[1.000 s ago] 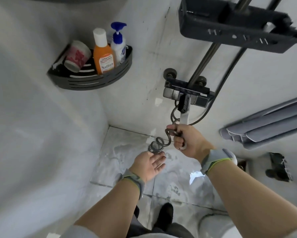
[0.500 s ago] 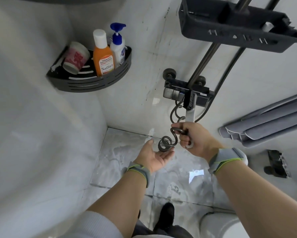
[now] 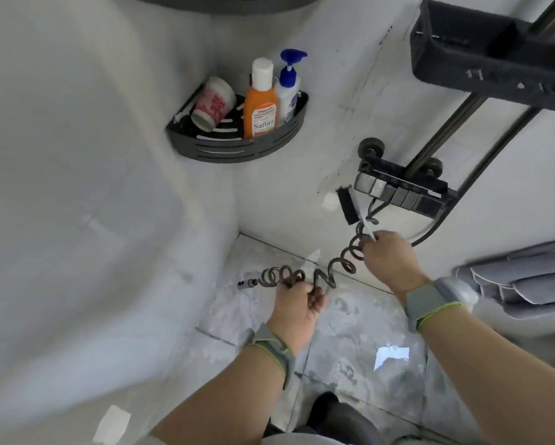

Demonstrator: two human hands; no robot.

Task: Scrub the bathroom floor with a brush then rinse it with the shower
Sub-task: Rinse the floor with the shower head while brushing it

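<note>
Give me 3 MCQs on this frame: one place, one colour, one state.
1. Where does the orange bottle stand?
A. on the floor
B. in the corner shelf basket
C. on the tap unit

2. What colour is the pump on the white bottle?
A. blue
B. red
C. green

3. What is the left hand doing?
A. hanging idle
B. pressing flat on the wall
C. gripping the coiled hose

Answers:
1 B: it stands in the dark corner basket beside a tipped cup.
2 A: the pump head is plainly blue.
3 C: its fingers curl round the coils, while the right hand holds the brush.
</note>
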